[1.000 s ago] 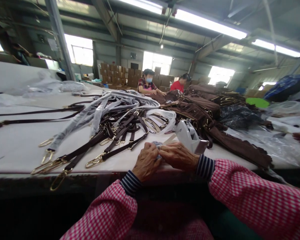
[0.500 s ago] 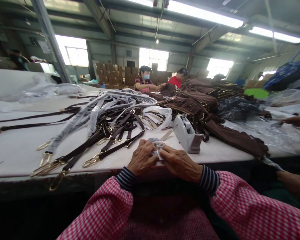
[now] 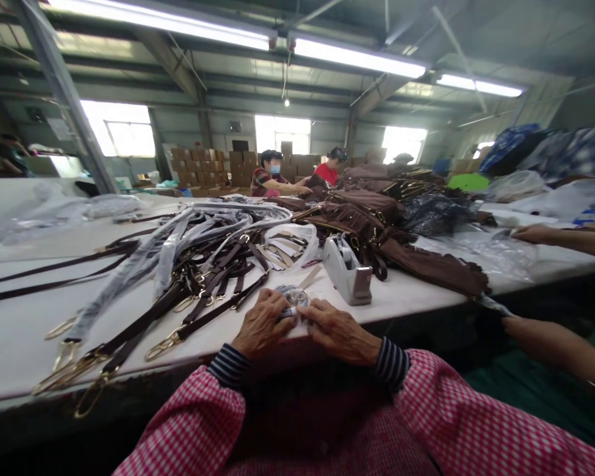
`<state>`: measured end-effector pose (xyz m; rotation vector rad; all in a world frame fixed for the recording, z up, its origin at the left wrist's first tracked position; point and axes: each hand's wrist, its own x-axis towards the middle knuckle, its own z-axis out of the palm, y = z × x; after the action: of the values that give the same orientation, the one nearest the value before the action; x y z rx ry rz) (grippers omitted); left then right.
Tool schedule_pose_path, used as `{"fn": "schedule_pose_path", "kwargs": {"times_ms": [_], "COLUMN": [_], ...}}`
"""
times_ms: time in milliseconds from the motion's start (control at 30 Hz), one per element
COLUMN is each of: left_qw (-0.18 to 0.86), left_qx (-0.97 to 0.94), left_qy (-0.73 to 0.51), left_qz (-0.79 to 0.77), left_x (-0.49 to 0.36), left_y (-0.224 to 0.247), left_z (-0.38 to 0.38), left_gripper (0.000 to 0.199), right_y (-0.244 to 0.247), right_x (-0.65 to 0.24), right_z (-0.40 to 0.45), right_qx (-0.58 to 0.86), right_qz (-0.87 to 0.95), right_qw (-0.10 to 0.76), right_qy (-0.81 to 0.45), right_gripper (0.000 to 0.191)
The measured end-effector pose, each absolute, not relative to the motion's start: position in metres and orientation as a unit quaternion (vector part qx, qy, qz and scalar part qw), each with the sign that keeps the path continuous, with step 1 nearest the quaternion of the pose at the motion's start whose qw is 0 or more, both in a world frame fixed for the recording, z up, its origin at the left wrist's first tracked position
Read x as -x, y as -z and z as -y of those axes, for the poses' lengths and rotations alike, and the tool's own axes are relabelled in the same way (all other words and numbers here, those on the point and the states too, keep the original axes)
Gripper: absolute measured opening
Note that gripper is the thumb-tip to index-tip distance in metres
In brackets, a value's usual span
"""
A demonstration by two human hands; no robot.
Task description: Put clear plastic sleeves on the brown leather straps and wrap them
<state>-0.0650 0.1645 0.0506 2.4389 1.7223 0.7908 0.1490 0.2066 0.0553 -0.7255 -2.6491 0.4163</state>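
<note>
A small coiled strap in clear, greyish plastic wrap point(image 3: 293, 293) is at the table's front edge, metal showing at its middle. My left hand point(image 3: 260, 321) grips its near left side with bent fingers. My right hand point(image 3: 341, 329) pinches it from the right, the thumb and fingertips close to the left hand's. Fingers hide the near side of the coil. Just to the right stands a grey tape dispenser point(image 3: 348, 272). Dark brown straps with gold clips point(image 3: 171, 299) lie heaped on the left, some of them sleeved in plastic point(image 3: 123, 271).
Behind the coil is a clear bag of beige and white strips point(image 3: 291, 246). Brown fabric bags with gold zips point(image 3: 371, 205) are piled at right of centre. A co-worker's arms point(image 3: 550, 344) reach in from the right. Two people point(image 3: 275, 175) work across the table point(image 3: 10, 344).
My view has swung to the right, so the table's contents sit further left. Both hands stay on the coiled strap with their fingers slightly shifted. More of the co-worker's arms shows.
</note>
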Motion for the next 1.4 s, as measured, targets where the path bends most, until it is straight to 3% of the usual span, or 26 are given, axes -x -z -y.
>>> {"fn": "schedule_pose_path", "kwargs": {"times_ms": [100, 167, 267, 333, 433, 567, 933, 1167, 1400], "left_qw": [0.033, 0.042, 0.082, 0.122, 0.191, 0.25, 0.301, 0.358, 0.339], "left_qx": [-0.793, -0.795, -0.765, -0.71, -0.624, -0.584, -0.566, -0.513, -0.515], "left_qy": [-0.241, -0.245, -0.308, -0.378, -0.461, -0.502, -0.508, -0.56, -0.559], "left_qz": [-0.559, -0.554, -0.56, -0.581, -0.602, -0.587, -0.575, -0.544, -0.554], "left_x": [0.067, 0.069, 0.075, 0.081, 0.088, 0.091, 0.094, 0.097, 0.098], "left_y": [-0.055, -0.059, -0.065, -0.068, -0.068, -0.066, -0.062, -0.058, -0.054], "left_z": [-0.167, -0.17, -0.174, -0.177, -0.178, -0.176, -0.18, -0.181, -0.184], "left_gripper": [0.026, 0.029, 0.034, 0.036, 0.037, 0.036, 0.034, 0.038, 0.038], "right_y": [-0.065, -0.078, -0.106, -0.124, -0.139, -0.136, -0.119, -0.109, -0.078], "right_x": [-0.157, -0.171, -0.204, -0.226, -0.243, -0.238, -0.224, -0.223, -0.23], "right_z": [-0.208, -0.216, -0.24, -0.261, -0.283, -0.291, -0.298, -0.265, -0.247], "right_qx": [0.238, 0.24, 0.311, 0.392, 0.488, 0.518, 0.572, 0.511, 0.522], "right_qz": [0.936, 0.924, 0.869, 0.821, 0.764, 0.732, 0.566, 0.52, 0.472], "right_qw": [0.201, 0.258, 0.37, 0.399, 0.352, 0.292, 0.425, 0.545, 0.516], "right_qy": [-0.161, -0.152, -0.102, -0.113, -0.233, -0.333, -0.416, -0.414, -0.489], "right_gripper": [0.04, 0.035, 0.027, 0.023, 0.019, 0.033, 0.02, 0.028, 0.043]}}
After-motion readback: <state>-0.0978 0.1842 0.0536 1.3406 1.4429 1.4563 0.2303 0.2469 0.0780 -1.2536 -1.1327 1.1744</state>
